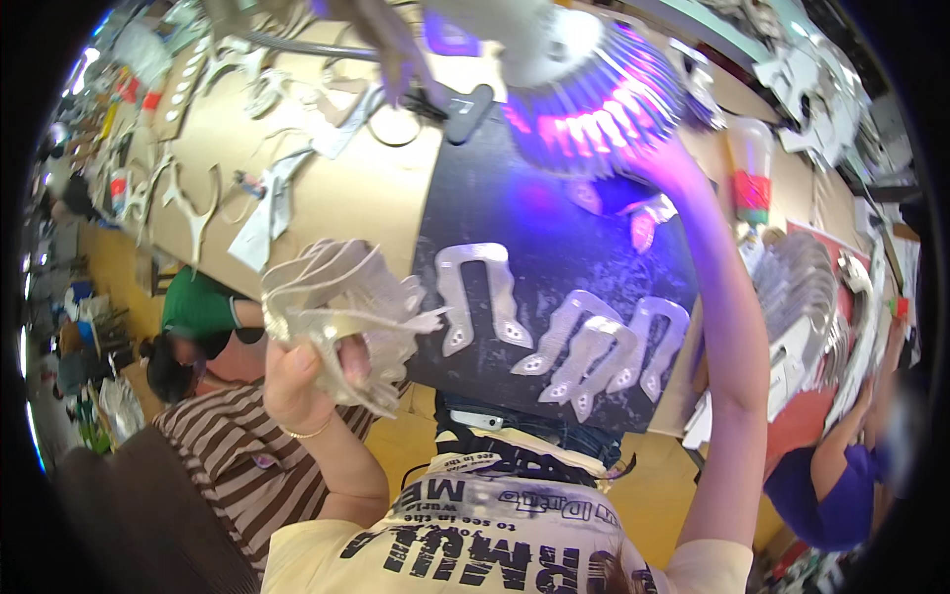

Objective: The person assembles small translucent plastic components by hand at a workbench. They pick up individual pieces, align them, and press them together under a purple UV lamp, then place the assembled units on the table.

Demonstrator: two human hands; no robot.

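My left hand (297, 381) is closed around a thick bundle of cream, curved, cut shoe-upper-like pieces (341, 277), held up left of the dark board (460, 188). Several pale U-shaped pieces (475, 254) with small holes at their ends lie on the board; some overlap at its near right. My right arm stretches to the far side of the board, where my right hand (665, 163) is beneath a finned lamp (599, 109) glowing violet. Glare and the lamp hide most of its fingers. A small pinkish shape (643, 230) shows just below that hand, too blurred to name.
Left on the tan table (396, 188) are pale cut strips (272, 213) and a dark-handled tool (468, 114). At the right stand a clear bottle with a red band (752, 183) and a row of stacked pale pieces (797, 277). Other people sit at left and right.
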